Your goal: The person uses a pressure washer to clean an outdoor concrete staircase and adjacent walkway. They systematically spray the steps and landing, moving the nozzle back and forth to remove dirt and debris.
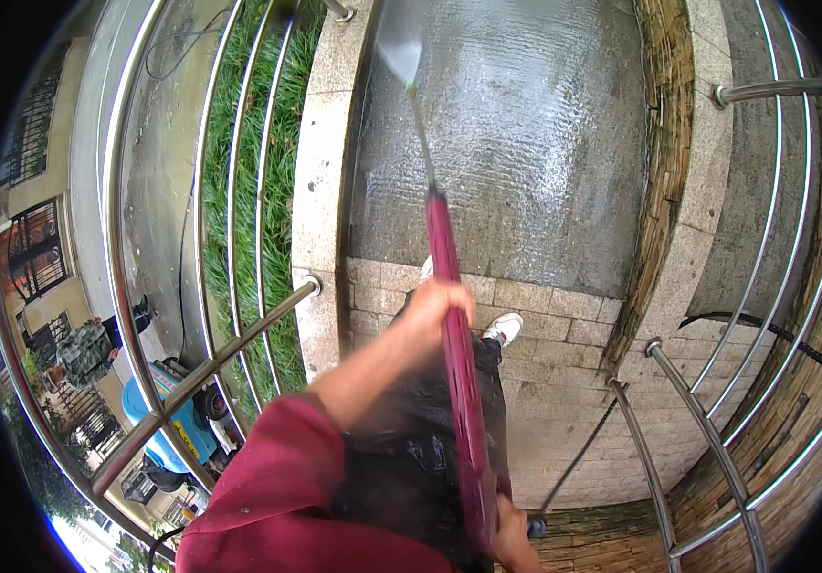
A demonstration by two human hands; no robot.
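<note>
My left hand [440,310] is wrapped round a long maroon pressure-washer wand [459,401] at the centre of the head view. My right hand [510,535] grips its rear end near the bottom edge, partly hidden. From the wand a thin metal lance [421,134] points away from me, and a white fan of spray [401,53] leaves its tip over wet, shiny grey pavement [526,153]. My white shoes [502,328] stand on paler paving bricks below that stretch, under dark wet trousers.
Steel railings [206,368] run along both sides, beside stone curbs [320,172] and stacked-slate edging [664,143]. Left are grass [244,95], a road with hoses, a person in camouflage [86,353] and a blue machine [177,439]. A black hose [583,444] lies on the paving at right.
</note>
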